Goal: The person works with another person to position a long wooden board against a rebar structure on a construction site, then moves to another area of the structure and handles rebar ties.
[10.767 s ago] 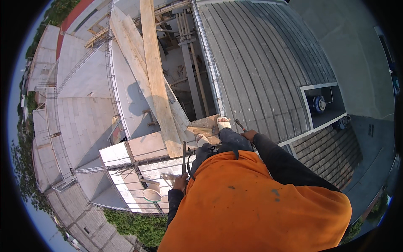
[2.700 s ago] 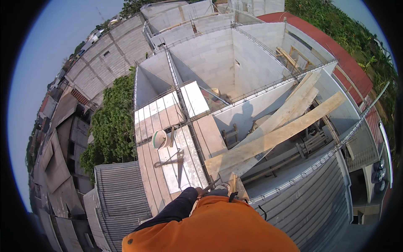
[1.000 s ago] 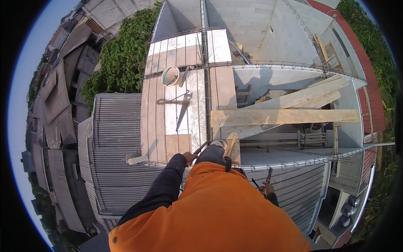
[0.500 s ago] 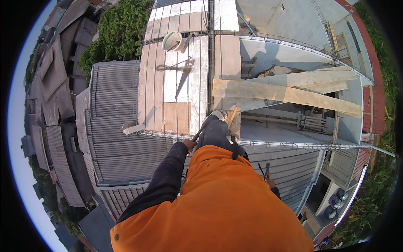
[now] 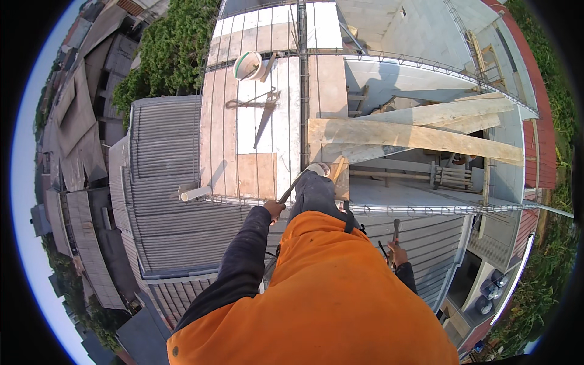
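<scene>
nearest is the wearer's orange top [image 5: 365, 292], with a dark-sleeved arm on either side. the left hand [image 5: 275, 210] is clenched around a dark bar [image 5: 291, 190], which slants far and right, in front of the dark trouser leg [image 5: 311, 196]. to the right and slightly nearer, the right hand [image 5: 398, 253] has its fingers closed on a hammer-like tool [image 5: 396, 231] pointing away, seen over a ridged grey roof [image 5: 426, 243]; its exact kind is too small to tell.

just beyond the leg, a light shoe [image 5: 317, 168] shows beside a short wooden strip [image 5: 339, 168]. left of it, a white pipe [image 5: 196, 194] lies at the near edge of flat panels [image 5: 219, 121] crossed by thin bars. to the right, long planks [image 5: 413, 133] cross over an opening. farther off, a bent metal rod [image 5: 248, 104] lies on the panels, then a white bucket [image 5: 248, 68]; a leafy tree [image 5: 167, 61] stands far left.
</scene>
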Tool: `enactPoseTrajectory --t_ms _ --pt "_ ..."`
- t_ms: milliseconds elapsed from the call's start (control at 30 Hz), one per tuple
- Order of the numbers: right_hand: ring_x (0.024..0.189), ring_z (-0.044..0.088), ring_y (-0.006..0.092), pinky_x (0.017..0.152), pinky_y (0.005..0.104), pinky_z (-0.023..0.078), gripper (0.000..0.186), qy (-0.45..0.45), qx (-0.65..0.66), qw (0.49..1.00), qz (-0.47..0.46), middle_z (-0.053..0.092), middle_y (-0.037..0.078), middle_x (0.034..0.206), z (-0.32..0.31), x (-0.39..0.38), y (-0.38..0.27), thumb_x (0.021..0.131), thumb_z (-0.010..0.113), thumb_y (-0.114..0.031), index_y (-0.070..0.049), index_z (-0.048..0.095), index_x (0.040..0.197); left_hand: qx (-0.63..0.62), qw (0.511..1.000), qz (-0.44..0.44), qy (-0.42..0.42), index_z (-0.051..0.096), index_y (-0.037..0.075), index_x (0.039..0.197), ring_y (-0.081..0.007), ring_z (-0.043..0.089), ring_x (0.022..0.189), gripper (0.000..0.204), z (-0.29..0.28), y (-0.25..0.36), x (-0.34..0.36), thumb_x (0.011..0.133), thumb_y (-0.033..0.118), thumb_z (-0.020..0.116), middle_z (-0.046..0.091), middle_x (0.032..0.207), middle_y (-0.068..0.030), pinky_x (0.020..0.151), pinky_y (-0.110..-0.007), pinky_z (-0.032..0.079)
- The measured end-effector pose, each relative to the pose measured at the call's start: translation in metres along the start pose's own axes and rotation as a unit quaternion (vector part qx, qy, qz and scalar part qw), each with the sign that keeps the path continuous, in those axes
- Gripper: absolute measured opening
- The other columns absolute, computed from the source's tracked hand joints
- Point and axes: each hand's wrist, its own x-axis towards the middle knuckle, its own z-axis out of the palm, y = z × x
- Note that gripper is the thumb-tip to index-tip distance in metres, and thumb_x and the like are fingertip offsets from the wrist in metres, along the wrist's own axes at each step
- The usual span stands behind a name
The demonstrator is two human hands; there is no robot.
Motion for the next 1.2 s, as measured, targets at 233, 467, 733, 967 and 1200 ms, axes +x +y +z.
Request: enactPoseTrajectory --t_ms 233,467,733,967,1200 --pt "0.055 0.062 0.0216 0.050 0.0385 0.052 0.043 -0.058 -0.133 0.985 -0.089 0.062 0.009 0.071 -0.035 0.065 0.087 0.087 0.075 -0.045 -0.004 0.065 0.099 -0.056 0.998 -0.031 0.015 0.061 -0.003 0.083 -0.0225 0.057 0.046 0.044 -0.008 -0.036 -0.002 0.096 0.039 0.059 0.058 0.061 -0.0116 0.043 -0.037 0.048" --pt "0.056 0.061 0.0208 0.051 0.0393 0.052 0.047 -0.137 -0.330 0.915 -0.187 0.061 0.007 0.070 -0.055 0.056 0.051 0.086 0.077 -0.047 -0.005 0.065 0.104 -0.074 0.993 -0.087 0.017 0.063 -0.003 0.078 -0.0219 0.060 0.049 0.040 0.011 -0.106 -0.014 0.095 0.033 0.064 0.062 0.063 -0.0128 0.046 -0.037 0.049" --pt "0.056 0.060 0.0202 0.053 0.0405 0.052 0.053 -0.183 -0.309 0.905 -0.227 0.060 0.007 0.070 -0.057 0.036 -0.063 0.084 0.078 -0.050 -0.006 0.065 0.111 -0.088 0.987 -0.130 -0.025 0.069 -0.004 0.087 -0.0237 0.064 0.054 0.039 0.038 -0.097 -0.014 0.095 0.033 0.064 0.066 0.067 -0.0129 0.051 -0.038 0.053" --pt "0.051 0.056 0.0201 0.049 0.0431 0.050 0.051 -0.085 -0.171 0.981 -0.044 0.058 0.007 0.068 -0.021 -0.001 -0.143 0.083 0.079 -0.050 -0.007 0.063 0.105 -0.145 0.988 -0.046 0.023 0.062 -0.004 0.093 -0.0237 0.061 0.051 0.039 0.037 -0.075 0.021 0.095 0.035 0.062 0.061 0.066 -0.0129 0.047 -0.039 0.051" --pt "0.057 0.064 0.0196 0.056 0.0368 0.053 0.032 -0.164 -0.237 0.956 -0.058 0.069 0.005 0.080 -0.064 0.070 -0.095 0.096 0.065 -0.041 -0.012 0.067 0.109 -0.206 0.973 0.028 0.101 0.054 -0.004 0.105 -0.0211 0.056 0.049 0.039 -0.011 -0.049 0.016 0.095 0.032 0.065 0.054 0.066 -0.0093 0.042 -0.038 0.047"
